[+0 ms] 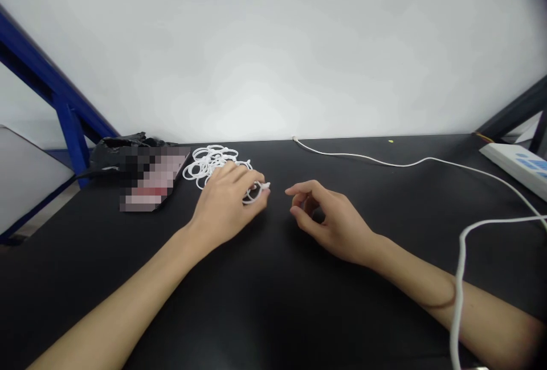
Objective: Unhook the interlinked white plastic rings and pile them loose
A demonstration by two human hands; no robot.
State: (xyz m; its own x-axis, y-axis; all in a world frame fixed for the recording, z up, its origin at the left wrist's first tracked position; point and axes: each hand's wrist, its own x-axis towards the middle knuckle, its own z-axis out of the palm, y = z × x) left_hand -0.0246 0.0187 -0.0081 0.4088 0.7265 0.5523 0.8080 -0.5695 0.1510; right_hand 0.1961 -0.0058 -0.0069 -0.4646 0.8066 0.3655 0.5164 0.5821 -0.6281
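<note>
My left hand (231, 199) is closed, with thumb and fingers pinching a thin white plastic loop (252, 202) that has a small thicker head. Part of that loop is hidden by the fingers. Just behind the hand lies a heap of similar white loops (209, 159), overlapping on the black table. My right hand (333, 219) hovers over the table a short way to the right, thumb and index finger curved and apart. Nothing shows between them, though its lower fingers are curled and partly hidden.
On the black table (265, 296), a pixelated flat object (154, 182) and a crumpled black bag (115, 153) sit at left. A white cable (384, 162) crosses the right side and hangs over my right forearm. A white box (519, 165) lies far right; blue frame bars (70, 125) stand left.
</note>
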